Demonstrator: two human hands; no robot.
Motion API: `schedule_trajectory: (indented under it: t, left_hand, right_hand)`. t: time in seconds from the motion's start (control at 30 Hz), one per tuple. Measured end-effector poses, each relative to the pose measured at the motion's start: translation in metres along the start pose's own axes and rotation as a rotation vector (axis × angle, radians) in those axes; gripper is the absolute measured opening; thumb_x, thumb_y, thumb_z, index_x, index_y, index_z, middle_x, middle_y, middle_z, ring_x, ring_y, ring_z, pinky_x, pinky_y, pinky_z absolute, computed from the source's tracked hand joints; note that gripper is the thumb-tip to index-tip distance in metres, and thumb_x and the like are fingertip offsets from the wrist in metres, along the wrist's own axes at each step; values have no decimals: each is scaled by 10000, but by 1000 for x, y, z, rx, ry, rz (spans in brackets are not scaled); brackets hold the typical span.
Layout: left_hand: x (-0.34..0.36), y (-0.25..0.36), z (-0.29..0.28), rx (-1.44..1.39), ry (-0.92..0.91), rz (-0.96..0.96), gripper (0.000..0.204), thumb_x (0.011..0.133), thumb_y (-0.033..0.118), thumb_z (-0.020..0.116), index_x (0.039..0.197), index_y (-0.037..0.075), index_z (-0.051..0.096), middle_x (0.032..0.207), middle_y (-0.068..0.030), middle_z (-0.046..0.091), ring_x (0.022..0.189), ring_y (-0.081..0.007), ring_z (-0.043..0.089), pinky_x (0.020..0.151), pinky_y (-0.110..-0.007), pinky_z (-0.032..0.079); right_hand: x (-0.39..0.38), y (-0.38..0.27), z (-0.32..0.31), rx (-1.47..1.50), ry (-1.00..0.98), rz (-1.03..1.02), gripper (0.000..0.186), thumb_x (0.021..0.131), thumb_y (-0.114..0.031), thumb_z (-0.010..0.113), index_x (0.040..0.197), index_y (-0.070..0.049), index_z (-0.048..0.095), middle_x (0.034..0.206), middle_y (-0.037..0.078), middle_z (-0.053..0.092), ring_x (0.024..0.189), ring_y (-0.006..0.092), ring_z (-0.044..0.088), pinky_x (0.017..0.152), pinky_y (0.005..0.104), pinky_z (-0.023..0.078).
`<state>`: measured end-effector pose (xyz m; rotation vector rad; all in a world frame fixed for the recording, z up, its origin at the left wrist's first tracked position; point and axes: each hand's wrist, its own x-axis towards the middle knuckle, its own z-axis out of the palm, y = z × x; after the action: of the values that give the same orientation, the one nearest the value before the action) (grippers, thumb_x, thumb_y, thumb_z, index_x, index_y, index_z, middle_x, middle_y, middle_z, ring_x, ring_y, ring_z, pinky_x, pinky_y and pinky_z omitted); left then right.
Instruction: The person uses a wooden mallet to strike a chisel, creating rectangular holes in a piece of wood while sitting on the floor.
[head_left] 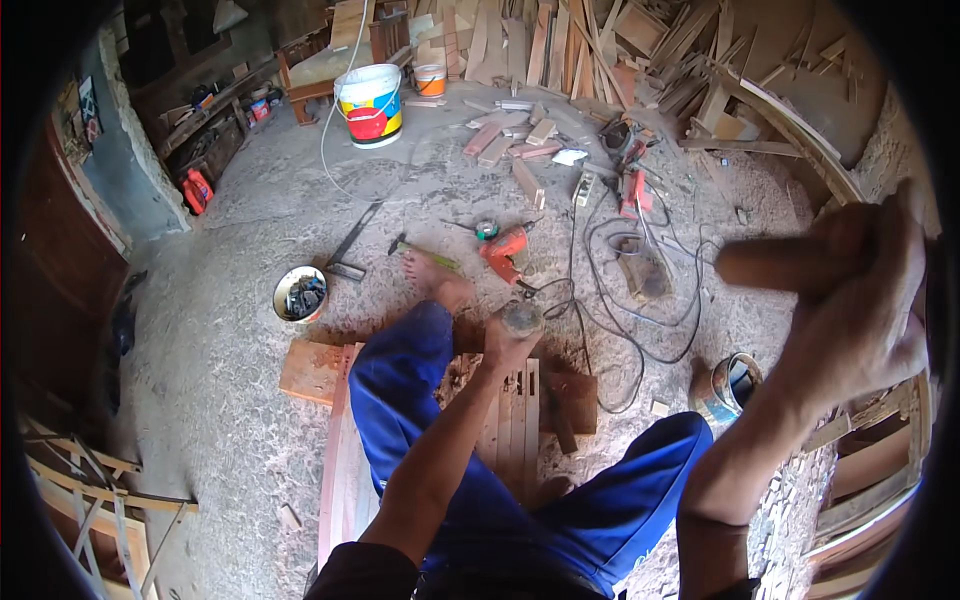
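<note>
My left hand [508, 350] is closed around an upright chisel [522, 318]; its round, worn handle end faces up and its blade is hidden. Below that hand, between my legs, lie wooden pieces [515, 425] with narrow slots cut in them. At the right, my right hand [868, 310] is raised high, gripping a thick piece of wood [775, 264] that points left, slightly blurred. My bare foot [437, 280] rests beside a hammer [425, 256] with a green handle. An orange-red power drill [504, 254] lies just beyond my left hand.
A try square [352, 245] and a small tub of metal bits [301, 295] are at the left. Black cables [640, 345] loop over the floor at the right, near another tub [737, 382]. Farther off stand a colourful bucket [370, 108] and scattered wood offcuts [510, 135].
</note>
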<state>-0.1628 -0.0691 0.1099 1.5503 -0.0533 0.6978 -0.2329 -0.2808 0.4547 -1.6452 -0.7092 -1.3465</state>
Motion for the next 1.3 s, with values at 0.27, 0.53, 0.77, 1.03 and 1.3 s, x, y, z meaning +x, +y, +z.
schedule_trajectory:
  t: [0.27, 0.53, 0.77, 1.03, 1.3]
  left_hand:
    - [-17, 54, 7, -1159, 147, -797, 171, 783, 21, 753, 943, 22, 690, 857, -64, 721, 786, -151, 675, 733, -313, 542]
    - [2, 0, -14, 14, -31, 23, 133, 796, -15, 735, 911, 15, 676, 836, -46, 707, 765, -122, 644, 718, -300, 527]
    - [-23, -28, -8, -447, -54, -324, 283, 858, 290, 705, 1001, 46, 681, 1038, -92, 693, 998, -185, 632, 923, -376, 495]
    - [-21, -10, 3, 314, -109, -8, 149, 793, 144, 699, 890, 35, 668, 895, -90, 688, 833, -209, 639, 754, -359, 492]
    - [18, -8, 24, -102, 13, -74, 286, 799, 23, 692, 1083, -5, 671, 979, -93, 706, 914, -182, 669, 731, -348, 522]
  right_hand:
    - [-208, 56, 24, -294, -1359, 475, 648, 896, -226, 592, 1451, 11, 353, 947, 293, 682, 841, 429, 682, 749, 498, 562]
    - [-21, -13, 7, 2, -229, 53, 161, 930, -102, 662, 1074, -52, 609, 624, 38, 592, 495, 104, 495, 496, 236, 445]
    - [-206, 60, 31, -453, -1424, 192, 576, 835, -76, 605, 1371, 15, 414, 885, 265, 673, 696, 437, 675, 635, 482, 560]
    - [-195, 34, 6, -122, -1097, 518, 566, 859, -138, 629, 1357, -38, 378, 855, 292, 673, 737, 503, 656, 640, 545, 550]
    - [-172, 90, 60, -246, -1317, 223, 516, 825, -86, 642, 1277, -40, 397, 744, 272, 661, 689, 472, 668, 631, 535, 557]
